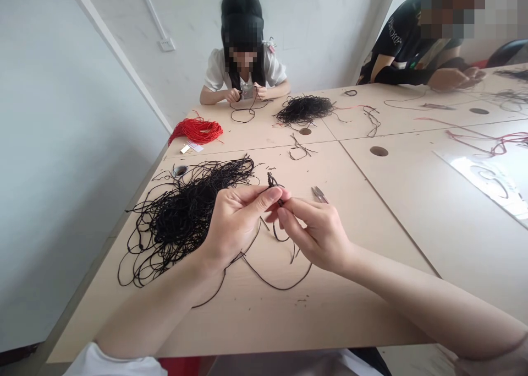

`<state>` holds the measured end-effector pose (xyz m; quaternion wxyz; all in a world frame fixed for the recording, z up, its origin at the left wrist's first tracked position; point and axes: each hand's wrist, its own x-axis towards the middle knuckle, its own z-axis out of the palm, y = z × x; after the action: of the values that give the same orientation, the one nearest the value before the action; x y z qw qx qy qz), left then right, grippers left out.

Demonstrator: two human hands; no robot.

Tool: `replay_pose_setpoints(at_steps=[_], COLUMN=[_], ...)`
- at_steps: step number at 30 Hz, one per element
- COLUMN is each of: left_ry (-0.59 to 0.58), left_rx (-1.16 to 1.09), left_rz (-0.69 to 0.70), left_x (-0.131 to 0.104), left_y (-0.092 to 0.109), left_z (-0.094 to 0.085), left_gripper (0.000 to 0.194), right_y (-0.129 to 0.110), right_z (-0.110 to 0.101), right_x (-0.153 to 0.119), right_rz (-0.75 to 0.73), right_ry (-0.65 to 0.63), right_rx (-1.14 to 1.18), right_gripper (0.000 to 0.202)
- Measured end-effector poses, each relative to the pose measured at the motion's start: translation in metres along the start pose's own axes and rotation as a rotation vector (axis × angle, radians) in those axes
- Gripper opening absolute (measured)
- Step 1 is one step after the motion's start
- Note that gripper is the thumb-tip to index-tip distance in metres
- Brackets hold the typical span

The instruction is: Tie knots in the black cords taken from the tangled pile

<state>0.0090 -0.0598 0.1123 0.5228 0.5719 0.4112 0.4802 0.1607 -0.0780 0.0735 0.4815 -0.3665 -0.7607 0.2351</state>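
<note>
Black cord (pixel 270 180), looped into a small bundle, is pinched between my two hands above the table. My left hand (pixel 241 216) grips it with thumb and fingers, and a short looped end sticks up past the fingertips. Fingertips touching those of the left, my right hand (pixel 315 227) pinches the same cord from the right side. Thin cord strands hang below both hands and curve over the tabletop. A large tangled pile of black cords (pixel 177 211) lies left of my left hand. Small snips (pixel 320 194) rest just beyond my right hand.
The wooden table (pixel 371 304) has round holes and seams. Red cords (pixel 198 130) lie at the far left, another black cord pile (pixel 305 109) at the far middle. A person (pixel 243 62) sits opposite handling cord; another person (pixel 404 45) leans at the right. Cord scraps are scattered about.
</note>
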Motion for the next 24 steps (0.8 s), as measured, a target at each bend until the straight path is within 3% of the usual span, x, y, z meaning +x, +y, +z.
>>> replay_pose_setpoints(at_steps=[14, 16, 19, 22, 24], left_ry=[0.018, 0.018, 0.031, -0.004, -0.045], left_rx=[-0.073, -0.056, 0.02, 0.102, 0.098], left_rz=[0.038, 0.048, 0.059, 0.07, 0.067], left_x=[0.006, 0.0057, 0.0047, 0.0036, 0.0032], left_y=[0.0044, 0.0043, 0.0015, -0.0013, -0.0016], left_z=[-0.0097, -0.0091, -0.008, -0.0075, -0.0076], left_gripper=[0.019, 0.019, 0.018, 0.016, 0.016], right_y=[0.0059, 0.0043, 0.0004, -0.0008, 0.0005], right_z=[0.0007, -0.0016, -0.0035, -0.0029, -0.0017], right_x=[0.0082, 0.0087, 0.0065, 0.0042, 0.0035], right_rz=[-0.34, -0.272, -0.007, 0.207, 0.208], right_ry=[-0.201, -0.228, -0.242, -0.173, -0.127], right_rx=[0.062, 0.113, 0.182, 0.164, 0.13], right_gripper=[0.025, 0.023, 0.008, 0.021, 0.028])
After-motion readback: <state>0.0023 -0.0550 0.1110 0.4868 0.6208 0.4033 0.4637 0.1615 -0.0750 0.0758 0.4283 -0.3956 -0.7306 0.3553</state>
